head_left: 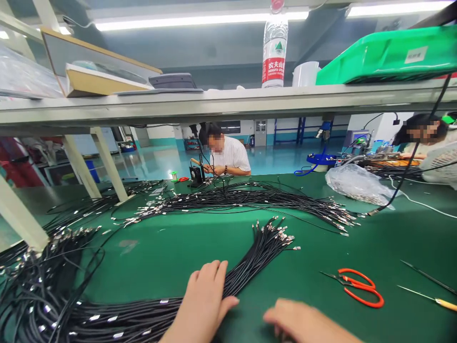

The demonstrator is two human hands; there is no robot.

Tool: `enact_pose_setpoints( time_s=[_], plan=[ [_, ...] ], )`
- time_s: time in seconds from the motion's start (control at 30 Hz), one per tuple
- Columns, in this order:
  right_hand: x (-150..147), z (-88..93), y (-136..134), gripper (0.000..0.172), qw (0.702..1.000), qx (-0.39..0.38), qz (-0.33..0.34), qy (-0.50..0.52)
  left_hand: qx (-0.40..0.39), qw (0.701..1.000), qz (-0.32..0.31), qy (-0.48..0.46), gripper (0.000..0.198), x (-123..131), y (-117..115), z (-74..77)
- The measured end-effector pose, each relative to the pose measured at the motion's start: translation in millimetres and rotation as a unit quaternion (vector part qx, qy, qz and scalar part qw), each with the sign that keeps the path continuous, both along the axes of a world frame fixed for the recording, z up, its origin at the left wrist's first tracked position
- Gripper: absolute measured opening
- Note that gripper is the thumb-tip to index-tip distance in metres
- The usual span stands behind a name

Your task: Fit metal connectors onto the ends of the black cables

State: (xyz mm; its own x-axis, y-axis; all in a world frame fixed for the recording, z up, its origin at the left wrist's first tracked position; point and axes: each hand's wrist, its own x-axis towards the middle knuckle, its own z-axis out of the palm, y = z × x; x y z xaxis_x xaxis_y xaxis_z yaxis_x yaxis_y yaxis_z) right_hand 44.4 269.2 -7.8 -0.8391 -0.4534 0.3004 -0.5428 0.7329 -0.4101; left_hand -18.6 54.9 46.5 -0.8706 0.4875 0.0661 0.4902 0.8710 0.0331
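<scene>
Black crimped cables (257, 267) under loose L hand (203, 300); R hand (303, 319) relaxed at frame bottom, grip unclear.

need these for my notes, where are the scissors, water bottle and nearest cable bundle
scissors (367, 305), head view, orange handle loop
water bottle (273, 70), head view, red label
nearest cable bundle (260, 259), head view, middle strands

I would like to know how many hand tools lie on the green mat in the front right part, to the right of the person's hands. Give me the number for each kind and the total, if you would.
Scissors with orange handles: 1
Pointed tool with yellow handle: 1
Thin dark pointed tool: 1
Total: 3
</scene>
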Motion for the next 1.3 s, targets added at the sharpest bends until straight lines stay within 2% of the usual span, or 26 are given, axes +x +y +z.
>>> enact_pose_setpoints(
  time_s=[0.07,0.13,0.2,0.27,0.33,0.43,0.53,0.6,0.67,0.77,0.83,0.93,1.0,1.07,1.17,1.3],
  plan=[
    [-17,17.1,33,0.024,0.986,-0.123,-0.106,-0.046,0.061,0.998,-0.029,-0.009,0.034,-1,36,1.5],
    [-30,22.4,65,0.031,0.958,-0.191,-0.211,-0.033,0.083,0.994,-0.067,-0.014,0.022,-8,72,-5.0],
    [-40,15.0,87,0.033,0.935,-0.224,-0.274,0.007,0.058,0.996,-0.058,0.018,0.022,-19,101,-16.7],
    [-44,1.6,98,0.032,0.929,-0.234,-0.285,0.006,0.019,0.997,-0.048,0.059,0.022,-30,116,-28.8],
    [-46,-10.0,99,0.032,0.931,-0.245,-0.269,-0.017,0.017,0.995,-0.048,0.088,0.023,-36,118,-36.4],
    [-48,-15.5,95,0.033,0.916,-0.307,-0.252,-0.056,0.140,0.984,-0.070,0.090,0.025,-32,109,-36.3],
    [-49,-8.9,94,0.037,0.863,-0.431,-0.229,-0.132,0.297,0.947,-0.120,0.020,0.019,-22,102,-31.6],
    [-48,-1.6,95,0.037,0.823,-0.506,-0.200,-0.163,0.339,0.930,-0.140,-0.037,0.016,-19,102,-31.9],
    [-46,5.4,94,0.034,0.804,-0.541,-0.183,-0.168,0.348,0.922,-0.150,-0.080,0.015,-18,104,-35.0],
    [-41,12.8,90,0.028,0.808,-0.541,-0.173,-0.159,0.380,0.902,-0.152,-0.138,0.018,-17,113,-39.1],
    [-37,15.1,85,0.027,0.815,-0.534,-0.158,-0.162,0.432,0.872,-0.136,-0.184,0.029,-13,122,-38.7],
    [-31,15.9,77,0.027,0.823,-0.518,-0.150,-0.180,0.526,0.790,-0.102,-0.297,0.036,-6,133,-33.2],
    [-27,15.6,72,0.029,0.827,-0.507,-0.153,-0.188,0.568,0.724,-0.071,-0.385,0.028,-2,136,-28.0],
    [-24,15.1,70,0.029,0.830,-0.501,-0.157,-0.189,0.585,0.679,-0.037,-0.442,0.022,0,136,-23.3],
    [-22,14.3,70,0.025,0.836,-0.492,-0.161,-0.180,0.599,0.650,-0.003,-0.468,0.024,1,134,-20.1],
    [-22,15.2,71,0.020,0.839,-0.489,-0.160,-0.177,0.600,0.645,-0.002,-0.473,0.028,-2,132,-23.1]
  ],
)
